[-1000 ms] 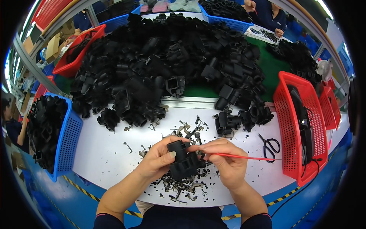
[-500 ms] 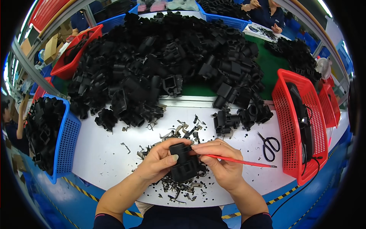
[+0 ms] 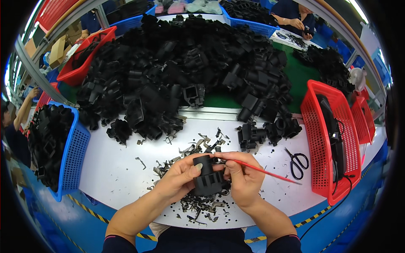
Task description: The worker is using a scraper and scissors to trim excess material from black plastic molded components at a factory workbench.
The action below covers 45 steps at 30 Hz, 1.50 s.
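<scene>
Clock faces centre on the held piece; 12 lies away from the person.

Item: black moulded plastic part, narrow cylindrical neck above a wider ribbed body. Location: in the left hand, raised over loose dark and metallic-looking scraps on the white worktop.

Left hand: at 9 o'clock, curled around the part, thumb laid on the neck.

Right hand: between 2 and 3 o'clock, fingers closed in a pinch on a thin red rod-shaped tool. Tool tip: by the part's neck, among the fingertips; contact cannot be told.

Handling, as judged: the left grip should stay firm low on the neck, fingertips out of the tip's line; short, light strokes with the right wrist braced look safer than a hard push, since a slip would run toward the left fingers. Turning the part to meet the tool seems better than twisting the wrist.

Orientation: part's long axis runs nearly 12 to 6, neck toward 12, leaning slightly to 11; ribbed body toward 6. Tool's tail points between 3 and 4.

Surroundings: heap of black plastic parts, 12 o'clock; black-handled scissors, just short of 3; red perforated plastic basket, between 2 and 3; blue perforated plastic basket, between 9 and 10.
</scene>
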Tool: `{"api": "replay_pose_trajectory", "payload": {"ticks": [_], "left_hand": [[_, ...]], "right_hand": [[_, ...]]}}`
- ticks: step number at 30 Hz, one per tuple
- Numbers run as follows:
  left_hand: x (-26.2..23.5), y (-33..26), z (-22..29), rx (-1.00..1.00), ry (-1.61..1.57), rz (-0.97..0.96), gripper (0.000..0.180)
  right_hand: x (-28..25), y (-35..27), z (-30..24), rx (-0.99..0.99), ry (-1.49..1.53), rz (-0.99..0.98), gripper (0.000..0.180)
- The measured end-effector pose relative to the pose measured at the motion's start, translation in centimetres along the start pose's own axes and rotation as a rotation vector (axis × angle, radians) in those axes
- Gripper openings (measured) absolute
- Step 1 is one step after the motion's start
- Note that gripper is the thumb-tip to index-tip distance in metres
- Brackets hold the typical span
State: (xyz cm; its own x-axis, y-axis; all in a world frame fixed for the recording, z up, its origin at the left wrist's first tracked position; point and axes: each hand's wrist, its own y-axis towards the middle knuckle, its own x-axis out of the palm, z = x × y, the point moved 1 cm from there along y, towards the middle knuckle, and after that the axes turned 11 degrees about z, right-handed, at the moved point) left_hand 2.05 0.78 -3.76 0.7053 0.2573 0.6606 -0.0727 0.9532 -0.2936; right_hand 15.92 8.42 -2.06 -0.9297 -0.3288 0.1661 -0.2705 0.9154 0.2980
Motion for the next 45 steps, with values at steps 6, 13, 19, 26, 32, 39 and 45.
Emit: {"api": "replay_pose_trajectory", "payload": {"ticks": [6, 13, 19, 26, 32, 39, 45], "left_hand": [[0.1, -0.4, 0.6, -0.014, -0.071, 0.042, 0.059], [-0.4, 0.2, 1.0, 0.132, -0.084, 0.183, 0.046], [-0.6, 0.2, 0.8, 0.14, -0.072, 0.255, 0.042], [-0.7, 0.3, 0.6, 0.124, -0.105, 0.274, 0.033], [-0.5, 0.2, 0.2, 0.124, -0.037, 0.347, 0.025], [-0.3, 0.0, -0.5, 0.157, -0.075, 0.318, 0.029], [-1.2, -0.3, 0.7, -0.023, -0.67, 0.06, 0.045]], "right_hand": [[-2.0, 2.8, 0.4, 0.125, 0.065, 0.105, 0.016], [-0.5, -0.5, -1.5, 0.186, 0.228, -0.275, 0.014], [0.0, -0.8, -0.8, 0.228, 0.131, -0.342, 0.015], [-0.1, -0.6, -0.7, 0.085, 0.017, -0.357, 0.015], [0.4, -0.5, -1.1, -0.364, -0.269, -0.351, 0.015], [0.7, -0.3, -0.5, 0.235, 0.306, -0.005, 0.012], [-3.1, 0.0, -2.4, 0.309, -0.13, -0.115, 0.014]]}}
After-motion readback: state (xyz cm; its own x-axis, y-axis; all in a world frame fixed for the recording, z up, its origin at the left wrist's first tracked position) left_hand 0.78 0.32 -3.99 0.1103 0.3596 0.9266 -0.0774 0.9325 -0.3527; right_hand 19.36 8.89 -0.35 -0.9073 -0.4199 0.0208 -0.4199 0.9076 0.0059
